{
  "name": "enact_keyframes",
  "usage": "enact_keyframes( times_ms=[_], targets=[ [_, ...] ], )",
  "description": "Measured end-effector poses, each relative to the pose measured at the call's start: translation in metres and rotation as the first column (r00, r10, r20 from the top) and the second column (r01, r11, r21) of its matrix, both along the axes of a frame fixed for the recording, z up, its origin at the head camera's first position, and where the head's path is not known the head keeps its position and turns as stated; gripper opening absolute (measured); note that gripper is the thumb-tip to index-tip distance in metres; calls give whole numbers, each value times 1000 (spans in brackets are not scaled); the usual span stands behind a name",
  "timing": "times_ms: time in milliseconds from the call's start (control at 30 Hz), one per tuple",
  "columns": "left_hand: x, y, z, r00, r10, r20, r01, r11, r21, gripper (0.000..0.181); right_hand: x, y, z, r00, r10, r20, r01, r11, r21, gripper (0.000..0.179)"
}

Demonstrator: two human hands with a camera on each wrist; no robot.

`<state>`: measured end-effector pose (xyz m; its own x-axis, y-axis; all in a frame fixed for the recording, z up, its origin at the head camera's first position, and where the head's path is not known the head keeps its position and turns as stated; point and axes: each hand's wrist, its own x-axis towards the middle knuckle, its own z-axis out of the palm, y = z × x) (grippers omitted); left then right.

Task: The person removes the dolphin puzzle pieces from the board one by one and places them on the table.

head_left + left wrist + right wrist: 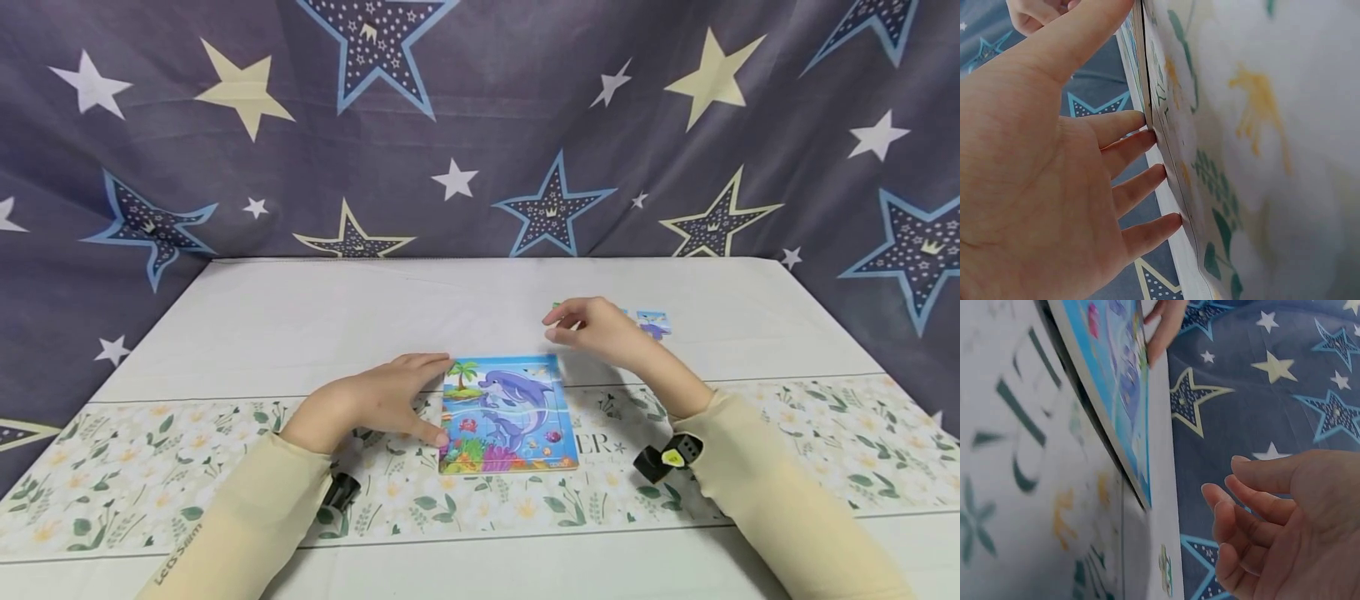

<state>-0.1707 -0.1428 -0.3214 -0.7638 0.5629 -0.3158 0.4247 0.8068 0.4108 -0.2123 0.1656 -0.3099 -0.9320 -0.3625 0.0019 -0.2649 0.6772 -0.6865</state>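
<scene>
A square dolphin jigsaw puzzle [506,417] with a blue border lies flat on the table, a palm islet in its upper left corner. My left hand [386,400] rests at its left side, fingertips by the top left corner and thumb on the lower left edge. In the left wrist view those fingers [1141,187] are spread and straight. Past the puzzle's upper right corner hovers my right hand [600,333], its fingers loosely bent with nothing between them. Behind it lies a loose puzzle piece [652,323] showing blue and purple; other pieces are mostly hidden by this hand.
A white cloth with a printed flower band [225,467] covers the table. Dark fabric with stars [480,125] hangs along the back and sides. Each wrist carries a small black camera, the right one [667,458] beside the cloth's printed letters.
</scene>
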Motion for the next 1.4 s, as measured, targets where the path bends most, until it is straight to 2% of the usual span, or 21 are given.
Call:
enact_keyframes(
  times_ms=[433,800,967,1400],
  targets=[
    [-1,0,2,1000,-8,-9,8,1000,0,107,16,-25,-3,993,117,-36,-115,993,34,21],
    [-2,2,1,1000,-5,-4,5,1000,-2,108,32,-43,-7,990,138,35,-140,989,49,21],
    [-2,3,0,1000,-1,1,1,1000,-5,109,39,-49,-7,983,178,48,-181,982,57,20],
    [-1,0,-2,1000,3,1,-3,1000,-5,109,39,-65,-9,967,248,60,-253,963,89,21]
  ],
)
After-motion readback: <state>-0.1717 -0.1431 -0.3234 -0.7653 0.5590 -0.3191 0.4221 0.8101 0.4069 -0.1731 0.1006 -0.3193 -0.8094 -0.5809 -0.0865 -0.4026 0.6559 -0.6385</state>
